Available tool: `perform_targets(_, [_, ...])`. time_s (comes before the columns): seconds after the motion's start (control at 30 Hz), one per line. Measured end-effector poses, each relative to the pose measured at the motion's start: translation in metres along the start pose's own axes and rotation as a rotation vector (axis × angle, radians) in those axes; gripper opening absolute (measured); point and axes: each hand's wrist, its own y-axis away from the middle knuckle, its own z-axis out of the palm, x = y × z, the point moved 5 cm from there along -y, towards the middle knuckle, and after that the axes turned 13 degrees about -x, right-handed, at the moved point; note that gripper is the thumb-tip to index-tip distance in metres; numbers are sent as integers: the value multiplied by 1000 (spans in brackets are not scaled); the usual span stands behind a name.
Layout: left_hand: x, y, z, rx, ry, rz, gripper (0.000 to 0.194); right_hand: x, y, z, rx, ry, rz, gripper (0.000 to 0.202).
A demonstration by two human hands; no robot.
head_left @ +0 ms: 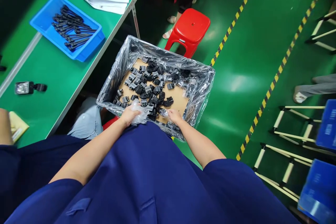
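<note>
Centre frame, the left hand [129, 114] clutched crumpled plastic film [139, 112]; the right hand [173, 115], fingers curled, pinched black parts [149, 87]; lifting gently seemed wisest.

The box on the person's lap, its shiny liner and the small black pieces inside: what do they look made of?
The box looks like cardboard: its bare floor is matte brown. Its liner looks like thin clear plastic film, crinkled and glossy with glare. The small black pieces seem to be moulded plastic, with a dull sheen; up close this is uncertain. The left hand grips a bunched bit of clear film; the right hand reaches among the pieces.
</note>
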Motion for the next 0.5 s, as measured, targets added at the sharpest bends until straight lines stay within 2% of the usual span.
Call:
perform_targets(0.07, [-1,-1,4,-40,-67,-1,66,-22,3,3,-35,-110,-75,29])
perform_targets(0.13, [-1,0,6,-57,-124,0,69,-44,8,8,-119,-334,-158,25])
perform_targets(0.23, [1,3,10,-115,-144,3,75,-76,21,18,-319,-769,-260,28])
perform_targets(0.3, [3,6,17,-197,-105,14,75,-94,30,25,-451,-944,-287,33])
perform_targets(0.4, [7,9,26,-311,3,36,74,-117,40,37,-579,-1007,-268,34])
perform_targets(0.5, [8,8,23,-276,85,41,66,-132,45,49,-576,-937,-233,41])
